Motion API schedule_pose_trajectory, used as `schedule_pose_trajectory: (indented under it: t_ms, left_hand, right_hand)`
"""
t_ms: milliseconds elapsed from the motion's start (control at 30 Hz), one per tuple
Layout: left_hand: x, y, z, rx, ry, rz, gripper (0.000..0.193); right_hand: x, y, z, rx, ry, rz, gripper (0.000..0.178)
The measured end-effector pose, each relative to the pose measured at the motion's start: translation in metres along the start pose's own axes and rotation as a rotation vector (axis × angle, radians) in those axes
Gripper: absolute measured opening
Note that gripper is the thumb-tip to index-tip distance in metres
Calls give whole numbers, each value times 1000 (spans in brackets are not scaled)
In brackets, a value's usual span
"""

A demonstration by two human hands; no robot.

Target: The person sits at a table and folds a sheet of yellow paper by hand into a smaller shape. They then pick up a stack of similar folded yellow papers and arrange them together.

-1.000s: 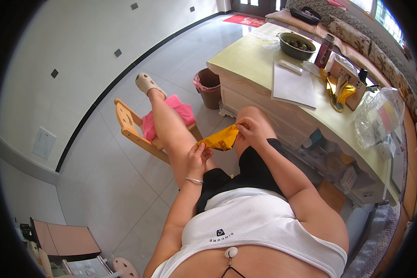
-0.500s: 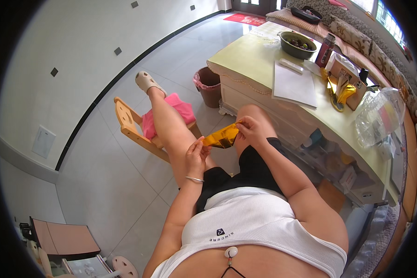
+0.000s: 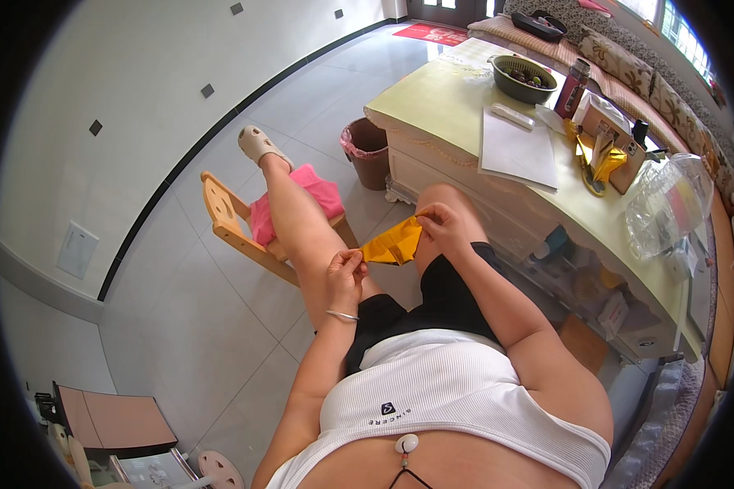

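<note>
Evidently holds a gold foil piece [image 3: 391, 243] above the lap [image 3: 400, 314], pinching its left end with the left hand [image 3: 347, 274] and its far right corner with the right hand [image 3: 444, 226]: a fingertip grip at either end, presumably to keep the thin material spread. Has, across the tabletop [image 3: 428, 102] at right, more crumpled foil [image 3: 607, 165], a brown phone [image 3: 625, 176], white paper [image 3: 516, 153] and, farther off, a green basket [image 3: 520, 93] of fruit [image 3: 530, 80] and a dark red bottle [image 3: 573, 85]. At near right, clear plastic packaging [image 3: 667, 210]. At left, props a leg [image 3: 300, 220] over pink cloth [image 3: 322, 194] on a wooden chair [image 3: 235, 226], crowding that side; at far centre, a bin [image 3: 371, 169].
</note>
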State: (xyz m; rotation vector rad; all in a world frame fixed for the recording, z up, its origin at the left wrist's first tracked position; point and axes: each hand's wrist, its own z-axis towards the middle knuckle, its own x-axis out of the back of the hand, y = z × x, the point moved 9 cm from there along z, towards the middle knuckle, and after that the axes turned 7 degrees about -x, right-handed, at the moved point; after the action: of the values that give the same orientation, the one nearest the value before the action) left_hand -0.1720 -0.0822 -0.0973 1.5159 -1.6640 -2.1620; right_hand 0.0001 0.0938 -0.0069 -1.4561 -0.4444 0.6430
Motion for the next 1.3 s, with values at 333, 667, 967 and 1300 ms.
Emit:
schedule_pose_trajectory:
  t_ms: [333, 667, 967, 1300]
  left_hand:
    - [0, -2, -3, 41, 18, -50, 3]
    - [4, -1, 1, 10, -4, 10, 4]
    - [-3, 1, -2, 31, -11, -21, 13]
    - [-4, -6, 1, 64, -81, 0, 21]
  right_hand:
    - [2, -2, -2, -41, 19, 33, 3]
    - [0, -2, -1, -32, -2, 56, 2]
    - [-4, -6, -5, -4, -10, 16, 2]
    - [-6, -7, -6, -11, -9, -5, 3]
